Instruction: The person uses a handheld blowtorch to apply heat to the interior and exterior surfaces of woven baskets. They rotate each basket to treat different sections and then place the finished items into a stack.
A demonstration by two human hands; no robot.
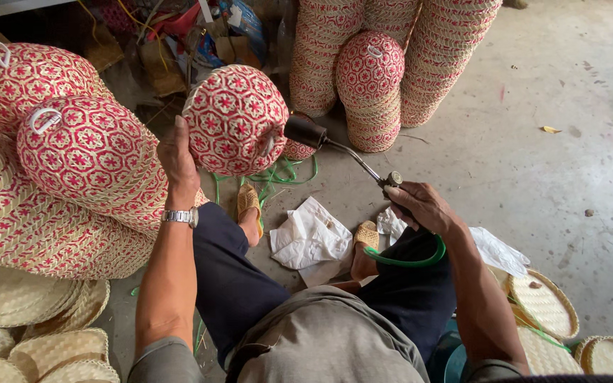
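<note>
Grey cloth over the person's bent torso (321,340) fills the near edge, with dark blue trouser legs (235,284) stretched out beyond it; a silver wristwatch (181,216) is worn just below the left hand (179,159), whose fingers are wrapped behind a domed red-and-cream woven basket cover (234,119), the thumb lying flat along its near rim, so that the patterned face is held tilted toward the other hand; the right hand (423,206) is closed round the grip of a metal gas torch (345,152), fingers curled tight about the valve end, and the long neck is held out so that the black nozzle (305,131) sits just beside the cover's edge, seemingly to keep the heat well apart from the fingers; a green hose (406,261) is looped under that wrist; crumpled white paper (311,237) lies on the concrete floor (533,142) between woven sandals (250,201); beyond the left fingertips more patterned covers are stacked (79,152), and tall stacks (374,92) stand past the nozzle; plain straw trays (542,303) lie near the right elbow.
</note>
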